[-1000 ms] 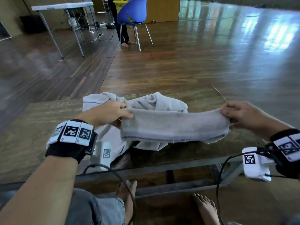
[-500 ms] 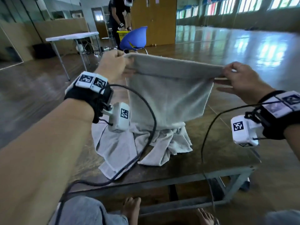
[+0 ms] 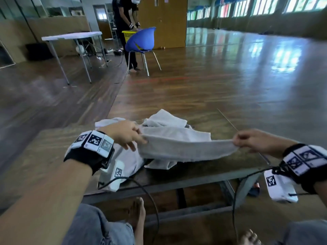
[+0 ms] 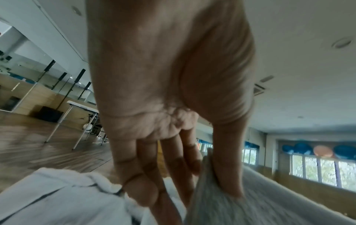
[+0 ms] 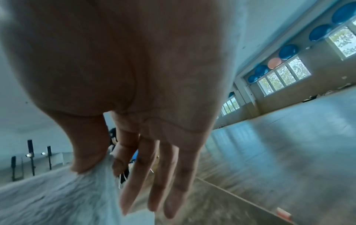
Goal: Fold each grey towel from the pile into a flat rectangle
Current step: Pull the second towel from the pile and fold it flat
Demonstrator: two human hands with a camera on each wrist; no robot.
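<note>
bare desk [image 3: 230,167] lies open right of the crumpled pile [image 3: 164,124]; the stretched towel [image 3: 185,149] spans between both hands, barring the way to the pile from the near side.

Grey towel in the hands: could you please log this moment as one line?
left hand: pinches towel end | right hand: pinches other end | towel: stretched above pile

The left hand [image 4: 163,94] fills the centre, thumb and forefinger pinching the grey towel [image 4: 240,205] at five o'clock, the crumpled pile [image 4: 61,197] at seven o'clock.
</note>
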